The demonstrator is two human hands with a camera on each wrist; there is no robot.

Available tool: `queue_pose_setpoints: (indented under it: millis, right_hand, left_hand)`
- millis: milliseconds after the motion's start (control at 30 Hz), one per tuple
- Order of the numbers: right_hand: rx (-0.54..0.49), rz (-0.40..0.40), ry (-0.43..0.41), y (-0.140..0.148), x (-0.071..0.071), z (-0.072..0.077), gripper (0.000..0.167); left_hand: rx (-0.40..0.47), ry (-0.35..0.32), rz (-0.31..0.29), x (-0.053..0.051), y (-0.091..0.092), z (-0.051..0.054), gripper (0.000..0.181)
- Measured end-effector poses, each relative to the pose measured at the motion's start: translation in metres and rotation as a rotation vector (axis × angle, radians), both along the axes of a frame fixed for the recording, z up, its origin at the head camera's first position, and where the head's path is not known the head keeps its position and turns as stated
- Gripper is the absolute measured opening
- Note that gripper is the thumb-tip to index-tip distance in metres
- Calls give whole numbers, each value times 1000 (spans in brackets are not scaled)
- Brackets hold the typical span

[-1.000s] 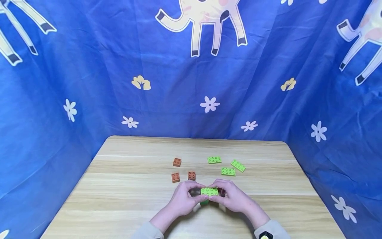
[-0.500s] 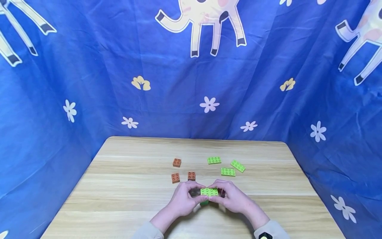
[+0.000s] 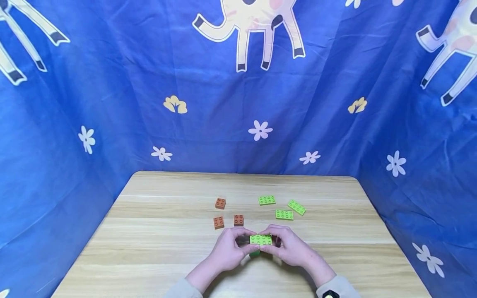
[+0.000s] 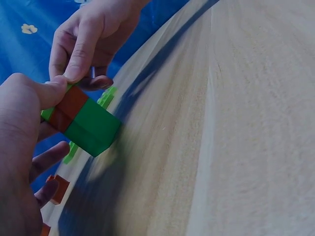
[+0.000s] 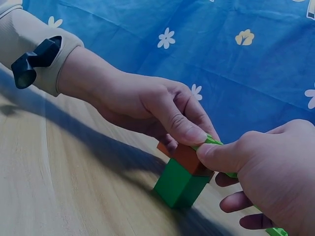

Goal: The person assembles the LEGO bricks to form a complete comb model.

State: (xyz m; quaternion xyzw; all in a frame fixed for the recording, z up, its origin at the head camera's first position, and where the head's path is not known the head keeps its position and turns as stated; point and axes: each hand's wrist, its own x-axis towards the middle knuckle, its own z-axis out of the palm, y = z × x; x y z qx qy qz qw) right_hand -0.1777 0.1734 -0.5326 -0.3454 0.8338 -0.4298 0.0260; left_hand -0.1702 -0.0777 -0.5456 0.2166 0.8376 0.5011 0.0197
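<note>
Both my hands meet over a small block stack near the table's front. A lime-green flat eight-stud brick (image 3: 261,239) tops it. My left hand (image 3: 228,249) pinches that brick from the left, thumb at the near side. Opposite, my right hand (image 3: 292,248) pinches it from the right, and the two thumbs nearly touch. Under the lime brick, the wrist views show orange-brown bricks (image 5: 193,160) above a dark green block (image 4: 93,129) standing on the wood. Fingers cover parts of the lime brick's edges.
Beyond the hands, orange-brown four-stud bricks lie to the left, one being the brick (image 3: 239,219) closest to my left hand. Flat lime bricks, such as the nearest one (image 3: 284,215), lie to the right. Blue printed cloth (image 3: 223,140) surrounds the table's back and sides.
</note>
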Motion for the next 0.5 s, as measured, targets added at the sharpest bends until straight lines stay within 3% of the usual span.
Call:
queue_pose_setpoints:
  millis: [500]
  right_hand:
    - [31, 8, 23, -1, 1, 6, 31]
  left_hand:
    - [30, 23, -55, 4, -3, 0, 38]
